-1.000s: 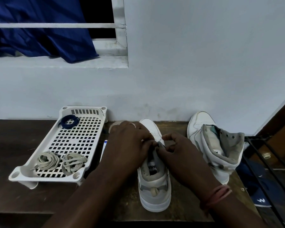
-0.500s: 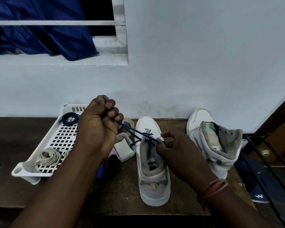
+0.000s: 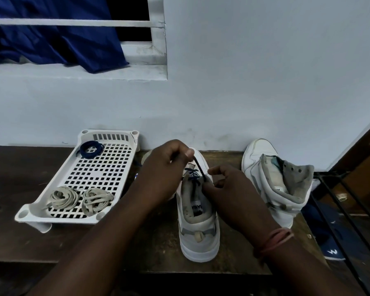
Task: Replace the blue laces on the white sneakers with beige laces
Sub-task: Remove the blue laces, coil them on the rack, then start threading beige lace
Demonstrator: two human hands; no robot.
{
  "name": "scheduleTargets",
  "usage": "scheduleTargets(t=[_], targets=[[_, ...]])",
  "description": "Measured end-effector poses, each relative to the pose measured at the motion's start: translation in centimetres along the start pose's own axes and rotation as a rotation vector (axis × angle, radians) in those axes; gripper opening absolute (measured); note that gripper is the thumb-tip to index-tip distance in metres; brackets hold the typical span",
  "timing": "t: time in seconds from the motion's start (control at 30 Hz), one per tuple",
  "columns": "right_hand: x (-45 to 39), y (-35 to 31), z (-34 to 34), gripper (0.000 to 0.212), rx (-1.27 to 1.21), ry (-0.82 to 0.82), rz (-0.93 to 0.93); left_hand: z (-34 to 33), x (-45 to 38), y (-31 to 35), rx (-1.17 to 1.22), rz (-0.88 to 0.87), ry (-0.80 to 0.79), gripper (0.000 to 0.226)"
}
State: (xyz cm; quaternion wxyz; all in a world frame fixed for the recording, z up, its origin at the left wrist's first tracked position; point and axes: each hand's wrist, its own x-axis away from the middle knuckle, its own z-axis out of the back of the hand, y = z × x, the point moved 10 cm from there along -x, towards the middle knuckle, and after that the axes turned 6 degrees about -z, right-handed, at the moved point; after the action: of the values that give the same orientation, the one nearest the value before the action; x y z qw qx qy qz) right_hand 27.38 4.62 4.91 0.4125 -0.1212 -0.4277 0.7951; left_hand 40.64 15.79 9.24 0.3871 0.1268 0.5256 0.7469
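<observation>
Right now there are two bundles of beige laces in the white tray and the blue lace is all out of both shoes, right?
Not quite. The head view shows a blue lace threaded through the middle sneaker, with the left hand pulling it. The two beige bundles do lie in the white tray.

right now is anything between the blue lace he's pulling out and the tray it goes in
Nothing visible blocks it. The left hand pinches the blue lace above the sneaker, and the tray lies just left of that hand, its middle bare. The lace is still threaded through the eyelets.
</observation>
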Motion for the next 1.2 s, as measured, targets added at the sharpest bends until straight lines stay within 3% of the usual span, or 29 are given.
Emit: scheduleTargets(t=[0.1,0.17,0.23,0.3,0.43,0.5,0.57,0.63,0.73,0.8,0.87,0.93,1.0,1.03,1.1,1.17,1.2], targets=[[0.1,-0.1,0.1,0.031,0.024,0.006,0.021,-0.4,0.1,-0.5,0.717,0.203,0.072,0.027],[0.3,-0.2,0.2,0.029,0.034,0.019,0.043,0.6,-0.1,-0.7,0.969,0.248,0.185,0.025],[0.4,-0.4,0.1,0.027,0.031,0.013,0.058,1.9,-0.3,-2.3,0.882,0.295,0.288,0.029],[0.5,-0.7,-0.2,0.024,0.023,0.006,0.084,2.8,-0.2,-5.0,0.567,0.379,0.328,0.032],[0.8,-2.3,-0.6,0.022,0.063,0.058,0.228,2.9,1.1,-5.4,-0.064,0.462,0.196,0.064],[0.8,-2.9,-0.8,0.017,0.077,0.065,0.274,2.6,1.2,-3.5,-0.209,0.348,0.157,0.051],[0.4,-3.0,-1.1,0.013,0.115,0.050,0.295,1.5,1.4,-2.7,-0.149,0.273,0.089,0.036],[0.2,-3.1,-1.0,0.008,0.114,0.055,0.302,0.6,2.0,-3.1,-0.068,0.313,0.000,0.026],[0.3,-3.2,0.1,0.009,0.019,0.152,0.278,1.0,2.4,-4.2,0.046,0.413,0.002,0.018],[-0.4,-1.6,1.1,0.015,-0.135,0.240,0.139,1.1,2.4,-4.7,0.074,0.465,-0.016,0.020],[-1.1,0.3,0.8,0.024,-0.447,0.201,-0.012,0.9,2.6,-5.2,0.121,0.513,-0.037,0.021],[-1.3,0.9,0.2,0.026,-0.560,0.144,-0.088,0.6,2.6,-5.7,0.179,0.555,-0.042,0.022],[-0.8,-0.7,0.3,0.010,-0.513,0.139,-0.006,0.4,2.5,-5.7,0.204,0.555,-0.046,0.022],[-0.4,-1.9,0.5,0.016,-0.451,0.140,0.084,0.3,2.4,-5.7,0.210,0.551,-0.050,0.021],[0.1,-3.8,0.2,0.026,-0.152,0.136,0.264,0.3,2.4,-5.6,0.217,0.550,-0.054,0.019],[0.6,-4.5,-0.9,0.013,0.186,0.135,0.351,0.3,2.3,-5.6,0.228,0.547,-0.053,0.019],[0.5,-4.2,-1.2,0.005,0.243,0.129,0.342,0.3,2.3,-5.5,0.235,0.544,-0.054,0.020]])
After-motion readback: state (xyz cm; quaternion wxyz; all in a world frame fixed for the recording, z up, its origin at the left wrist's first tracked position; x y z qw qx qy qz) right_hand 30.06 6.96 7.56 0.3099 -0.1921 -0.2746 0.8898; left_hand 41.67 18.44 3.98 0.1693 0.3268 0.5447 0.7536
